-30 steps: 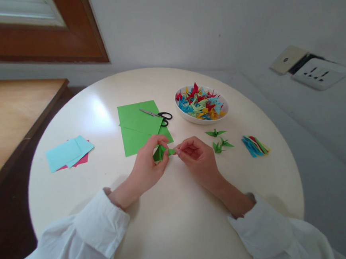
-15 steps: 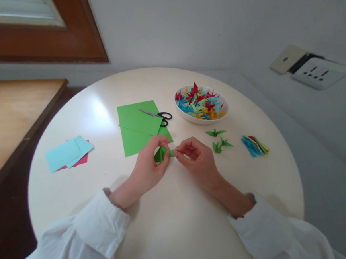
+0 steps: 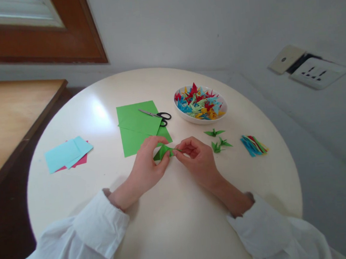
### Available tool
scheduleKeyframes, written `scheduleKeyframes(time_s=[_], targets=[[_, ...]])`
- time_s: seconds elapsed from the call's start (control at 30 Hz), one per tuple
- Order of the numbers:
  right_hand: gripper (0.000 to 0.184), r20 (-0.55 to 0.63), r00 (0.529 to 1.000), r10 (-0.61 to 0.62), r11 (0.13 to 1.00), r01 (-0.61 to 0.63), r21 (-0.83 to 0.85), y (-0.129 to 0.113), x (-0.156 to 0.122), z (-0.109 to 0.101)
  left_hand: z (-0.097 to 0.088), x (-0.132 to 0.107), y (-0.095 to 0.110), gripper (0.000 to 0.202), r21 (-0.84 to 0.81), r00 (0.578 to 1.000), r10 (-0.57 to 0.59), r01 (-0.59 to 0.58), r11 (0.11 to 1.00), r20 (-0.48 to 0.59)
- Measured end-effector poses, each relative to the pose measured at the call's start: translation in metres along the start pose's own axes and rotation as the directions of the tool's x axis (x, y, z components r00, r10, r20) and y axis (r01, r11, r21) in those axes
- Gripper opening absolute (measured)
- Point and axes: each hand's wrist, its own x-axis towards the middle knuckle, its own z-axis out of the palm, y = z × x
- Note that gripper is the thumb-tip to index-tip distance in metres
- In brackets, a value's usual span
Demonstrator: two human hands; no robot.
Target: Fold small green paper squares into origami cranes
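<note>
A small piece of folded green paper [image 3: 164,150] is held between my two hands above the near side of the round white table [image 3: 156,226]. My left hand [image 3: 148,160] pinches its left part between thumb and fingers. At its right tip, the thumb and fingertips of my right hand [image 3: 197,158] are closed on it. Just beyond my left hand lie green paper sheets [image 3: 137,126], with black-handled scissors [image 3: 156,114] resting across their right edge. To the right of my right hand sit several small green paper cranes [image 3: 218,146].
A white bowl [image 3: 186,116] full of colourful paper cranes stands at the back right. Coloured paper strips [image 3: 253,145] lie at the right. Light blue and red paper sheets [image 3: 64,154] are at the left. Beyond the table are a wall and a wooden surface [image 3: 18,101].
The fingers of my left hand have shifted slightly, and more of the folded green paper shows, stretching towards the right fingertips. Both hands remain in nearly the same place.
</note>
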Motion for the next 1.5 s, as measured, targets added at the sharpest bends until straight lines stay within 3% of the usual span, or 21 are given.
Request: scheduleKeyframes(time_s=[0.13, 0.23, 0.4, 0.83, 1.23, 1.5], targets=[[0.013, -0.046, 0.998, -0.029, 0.998, 0.027, -0.057, 0.0028, 0.0013, -0.0027, -0.0007, 0.0008, -0.0004, 0.009, 0.112, 0.999, -0.016, 0.021, 0.994, -0.047], [0.012, -0.046, 0.998, -0.05, 0.993, 0.045, -0.112, 0.0041, 0.0011, -0.0036, -0.0005, 0.0014, -0.0002, 0.007, 0.113, 0.998, -0.069, 0.068, 0.991, 0.004], [0.009, -0.007, 0.996, -0.089, 0.98, 0.086, -0.182, 0.0055, -0.0002, -0.0036, 0.0, 0.0019, 0.0008, 0.007, 0.027, 0.988, -0.143, 0.141, 0.99, 0.063], [0.009, 0.033, 0.957, -0.29, 0.872, 0.278, -0.402, -0.0012, 0.0005, -0.0046, 0.0025, -0.0007, 0.0029, 0.01, -0.192, 0.975, -0.193, 0.212, 0.958, 0.112], [0.009, 0.003, 0.963, -0.271, 0.867, 0.245, -0.434, 0.0011, 0.0002, -0.0058, 0.0043, -0.0023, 0.0024, 0.015, -0.298, 0.966, -0.201, 0.242, 0.923, 0.161], [0.009, 0.018, 0.957, -0.289, 0.859, 0.267, -0.437, -0.0028, 0.0002, -0.0067, 0.0057, 0.0002, 0.0009, 0.021, -0.443, 0.941, -0.298, 0.338, 0.83, 0.161]])
